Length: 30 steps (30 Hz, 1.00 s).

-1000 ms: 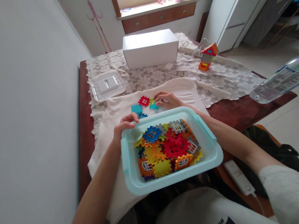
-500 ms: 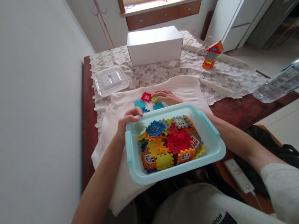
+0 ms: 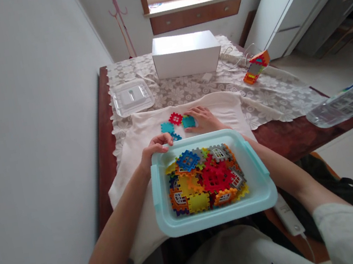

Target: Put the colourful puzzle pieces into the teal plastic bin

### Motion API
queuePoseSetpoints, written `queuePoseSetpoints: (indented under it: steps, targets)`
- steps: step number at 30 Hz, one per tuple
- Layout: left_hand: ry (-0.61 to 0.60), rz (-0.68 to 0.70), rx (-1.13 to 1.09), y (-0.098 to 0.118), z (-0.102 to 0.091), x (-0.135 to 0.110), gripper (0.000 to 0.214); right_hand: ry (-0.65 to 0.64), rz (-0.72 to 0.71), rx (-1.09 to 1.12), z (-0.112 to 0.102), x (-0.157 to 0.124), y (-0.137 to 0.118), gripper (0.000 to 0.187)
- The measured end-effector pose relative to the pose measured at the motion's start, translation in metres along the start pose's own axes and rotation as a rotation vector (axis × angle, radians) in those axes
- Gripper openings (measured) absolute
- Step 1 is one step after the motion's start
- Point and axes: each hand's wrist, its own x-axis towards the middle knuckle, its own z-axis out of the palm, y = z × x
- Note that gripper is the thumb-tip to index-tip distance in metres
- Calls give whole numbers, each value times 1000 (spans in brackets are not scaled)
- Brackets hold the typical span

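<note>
A light blue plastic bin [image 3: 258,167] full of colourful interlocking building tiles [image 3: 207,177] rests on my lap at the table's near edge. My left hand [image 3: 155,148] curls over the bin's far left corner and grips its rim. My right hand [image 3: 202,119] reaches past the bin onto a cream cloth [image 3: 223,108], with its fingers closed on a teal tile [image 3: 189,121]. A red tile [image 3: 175,118] and another teal tile [image 3: 166,128] lie on the cloth just left of it.
A white box [image 3: 186,54] stands at the table's far side, a clear plastic lid [image 3: 132,96] at the far left. A small built toy house [image 3: 256,67] sits at the right. A white wall runs along the left. A plastic bottle [image 3: 348,99] shows at the right edge.
My right hand has shifted slightly on the cloth and now covers a teal tile beside the red one. The left hand stays on the bin's rim. The camera view has drifted.
</note>
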Motion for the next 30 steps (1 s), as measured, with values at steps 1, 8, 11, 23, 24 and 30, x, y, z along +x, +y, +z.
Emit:
queuePoseSetpoints:
  steps: [1,8,11,23,24,30]
  targets:
    - [0,0,-1,0,1,0,19,-11,-25,18,-1,0,1,69]
    - [-1,2,3,1,2,0,19,-5,-71,179,-8,1,4,41]
    - [-11,-2,2,1,2,-2,18,-4,-50,177,-9,-1,6,41]
    - [-21,6,-20,-1,0,-2,18,126,79,268,-28,-9,38,49]
    - [-20,7,-20,-1,0,-3,18,121,65,258,-28,-9,39,49]
    - [2,-3,-22,-3,-2,-4,18,-73,-28,184,-45,-15,47,41]
